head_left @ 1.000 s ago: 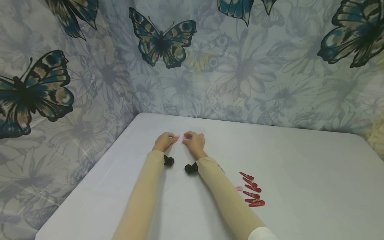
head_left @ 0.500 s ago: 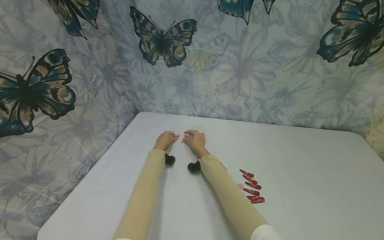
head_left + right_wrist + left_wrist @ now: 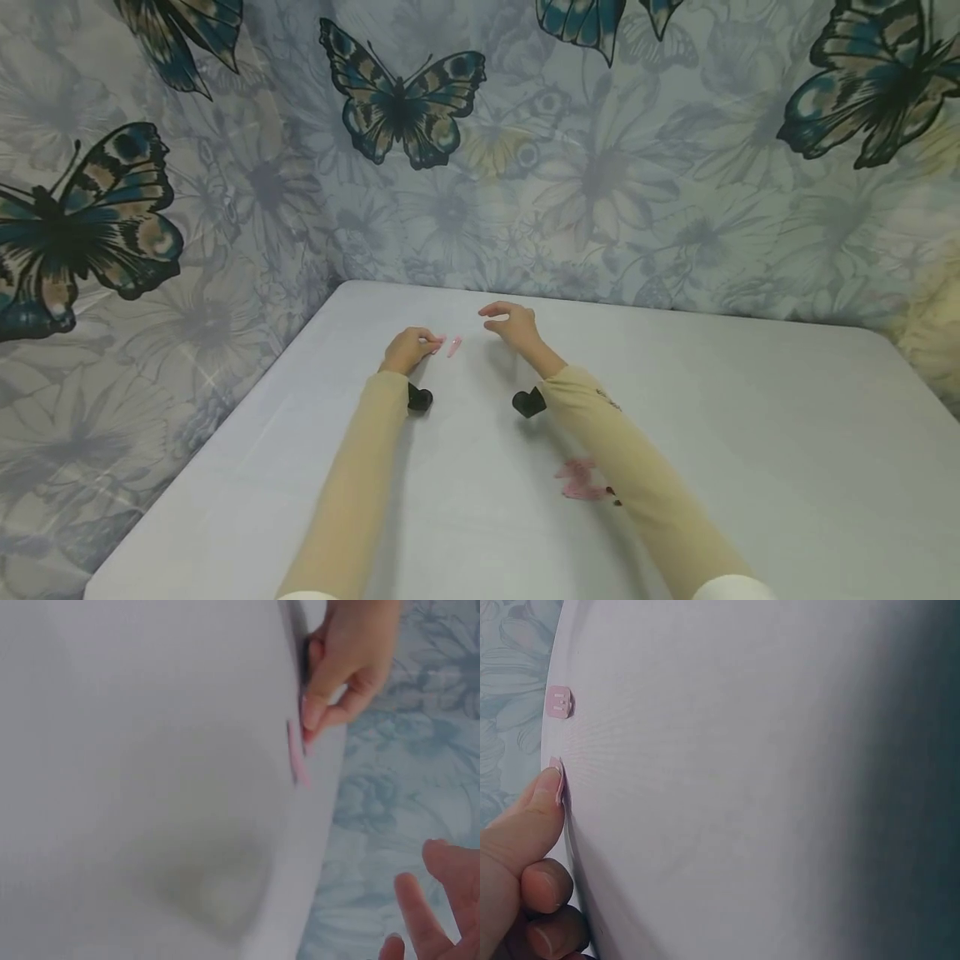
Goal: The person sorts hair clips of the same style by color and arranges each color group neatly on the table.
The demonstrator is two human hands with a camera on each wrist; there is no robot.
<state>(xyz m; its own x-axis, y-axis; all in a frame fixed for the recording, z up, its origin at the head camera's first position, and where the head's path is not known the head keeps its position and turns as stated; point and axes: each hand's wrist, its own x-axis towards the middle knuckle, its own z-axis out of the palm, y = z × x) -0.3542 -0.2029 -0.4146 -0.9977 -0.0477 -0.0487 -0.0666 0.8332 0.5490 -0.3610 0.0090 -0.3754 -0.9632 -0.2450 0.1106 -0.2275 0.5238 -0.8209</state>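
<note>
With thumb and fingertips, my left hand (image 3: pixel 406 350) pinches a small pink hair clip (image 3: pixel 558 778) at the table's far left. Just right of those fingers, a second pink hair clip (image 3: pixel 454 346) lies loose on the white surface; the left wrist view shows it as a flat piece with slots. My right hand (image 3: pixel 516 327) is raised to the right of both clips. Its thumb and fingers (image 3: pixel 414 907) are spread apart and hold nothing. More pink clips (image 3: pixel 580 480) lie beside the right sleeve, which hides most of the dark red snap clips (image 3: pixel 613 497).
A white-covered table (image 3: pixel 720 433) spreads out beneath both arms. Patterned wall cloth (image 3: pixel 600 183) with butterflies rises behind its far edge and along its left. Each wrist carries a black camera mount (image 3: pixel 529 403).
My right hand has let go of the pink clip and moved up and right. Its sleeve now covers most red clips and uncovers the pink ones. The left hand stays in place, pinching its clip.
</note>
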